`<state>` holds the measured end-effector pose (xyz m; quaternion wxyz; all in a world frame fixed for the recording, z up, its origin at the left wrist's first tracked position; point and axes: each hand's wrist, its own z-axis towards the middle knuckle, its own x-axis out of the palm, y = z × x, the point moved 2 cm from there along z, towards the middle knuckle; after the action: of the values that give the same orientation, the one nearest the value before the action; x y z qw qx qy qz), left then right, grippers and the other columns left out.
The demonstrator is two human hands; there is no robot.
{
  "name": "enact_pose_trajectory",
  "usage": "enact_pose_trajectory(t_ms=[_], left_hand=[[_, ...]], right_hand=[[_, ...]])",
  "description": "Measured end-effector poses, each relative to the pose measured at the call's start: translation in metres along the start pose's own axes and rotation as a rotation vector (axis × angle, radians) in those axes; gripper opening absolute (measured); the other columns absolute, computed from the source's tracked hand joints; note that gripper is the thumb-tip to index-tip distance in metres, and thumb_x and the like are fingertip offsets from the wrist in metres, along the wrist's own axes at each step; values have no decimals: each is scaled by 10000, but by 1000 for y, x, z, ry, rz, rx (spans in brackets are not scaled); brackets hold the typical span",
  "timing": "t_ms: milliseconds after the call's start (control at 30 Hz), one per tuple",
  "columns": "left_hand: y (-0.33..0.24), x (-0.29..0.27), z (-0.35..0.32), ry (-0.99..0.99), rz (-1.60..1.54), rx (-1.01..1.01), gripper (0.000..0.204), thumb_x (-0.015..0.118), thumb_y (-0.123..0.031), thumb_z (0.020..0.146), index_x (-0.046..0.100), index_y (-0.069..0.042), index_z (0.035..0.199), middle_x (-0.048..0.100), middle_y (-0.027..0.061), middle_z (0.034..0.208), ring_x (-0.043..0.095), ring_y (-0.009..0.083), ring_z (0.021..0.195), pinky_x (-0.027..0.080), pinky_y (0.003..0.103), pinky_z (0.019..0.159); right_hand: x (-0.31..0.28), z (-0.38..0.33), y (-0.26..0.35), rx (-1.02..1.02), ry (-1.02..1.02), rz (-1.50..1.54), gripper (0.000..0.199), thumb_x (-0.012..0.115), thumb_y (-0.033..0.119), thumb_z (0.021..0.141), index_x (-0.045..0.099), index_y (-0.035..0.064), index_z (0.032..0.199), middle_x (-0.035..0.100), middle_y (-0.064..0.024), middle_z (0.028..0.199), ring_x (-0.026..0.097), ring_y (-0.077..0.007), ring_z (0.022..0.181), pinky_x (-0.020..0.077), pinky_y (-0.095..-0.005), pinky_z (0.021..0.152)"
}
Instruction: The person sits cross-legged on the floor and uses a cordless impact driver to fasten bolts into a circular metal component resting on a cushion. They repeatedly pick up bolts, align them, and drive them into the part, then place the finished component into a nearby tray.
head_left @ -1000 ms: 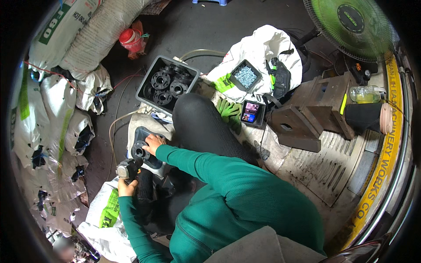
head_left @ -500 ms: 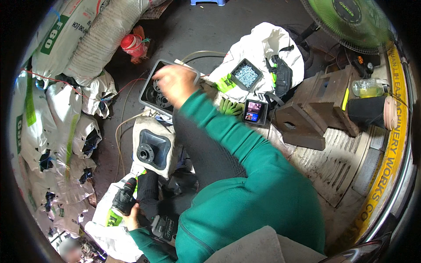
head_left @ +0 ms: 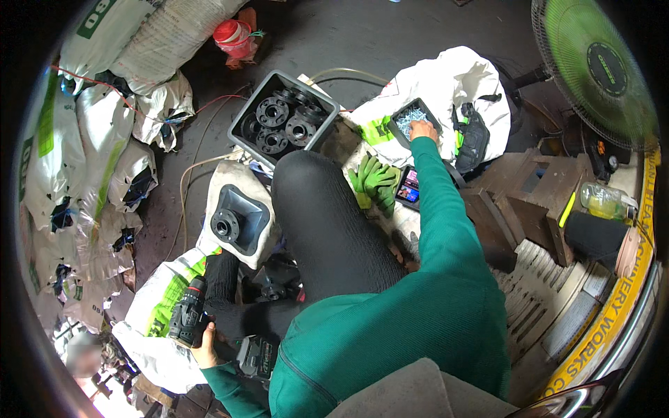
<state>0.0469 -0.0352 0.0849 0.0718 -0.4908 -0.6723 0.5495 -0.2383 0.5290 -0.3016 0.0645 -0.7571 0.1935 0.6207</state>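
My left hand [head_left: 204, 348] is wrapped round the handle of a black cordless drill [head_left: 188, 313], held beside my left leg with its battery [head_left: 256, 357] toward me. My right arm reaches forward to a small dark box of screws [head_left: 396, 134]. In that box, my right hand [head_left: 423, 130] touches the silvery screws [head_left: 415, 115]; its fingertips are hidden. A black round flange [head_left: 225, 224] with a ring of holes sits on a grey tray-like dish [head_left: 247, 230] left of my knee. More black flanges [head_left: 272, 112] fill a grey bin [head_left: 327, 104] ahead.
Green gloves [head_left: 373, 180] and a phone [head_left: 410, 187] with a lit screen lie right of my knee. A wooden stool [head_left: 512, 202], a jar [head_left: 603, 200] and a green fan [head_left: 592, 70] stand at right. White sacks [head_left: 104, 132] line the left side.
My right hand has moved from above the flange bin, rightward to the screw box. The left hand keeps hold of the drill. The whole view has shifted a little.
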Motion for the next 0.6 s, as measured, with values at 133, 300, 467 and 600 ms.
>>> enact_pose_trajectory(t_ms=[133,300,467,600], left_hand=[[-5,1,-3,-5,144,25,227,684,-55,740,627,-2,954,579,32,656,505,117,491,406,240,474],[-8,0,-4,-20,267,19,293,719,-142,717,615,-22,963,602,47,788,554,144,655,453,265,587],[-21,-2,-16,154,135,149,339,716,-44,719,603,-14,1037,642,64,906,601,163,787,487,294,708],[-35,2,-20,416,17,170,385,695,-3,735,577,-11,1101,641,107,1023,618,202,925,488,318,817]], right_hand=[[10,13,-11,110,16,204,115,586,252,778,647,172,833,620,-75,973,594,-277,920,489,-394,780],[-36,10,11,176,-10,524,90,596,221,812,608,153,869,645,-93,791,634,-233,759,495,-375,687],[-162,-76,151,-480,222,1520,183,594,91,862,644,50,1033,644,-29,913,585,-67,768,488,-206,653],[-206,-193,268,-631,826,1651,183,617,135,848,656,36,998,645,-58,947,607,-118,710,522,-236,643]])
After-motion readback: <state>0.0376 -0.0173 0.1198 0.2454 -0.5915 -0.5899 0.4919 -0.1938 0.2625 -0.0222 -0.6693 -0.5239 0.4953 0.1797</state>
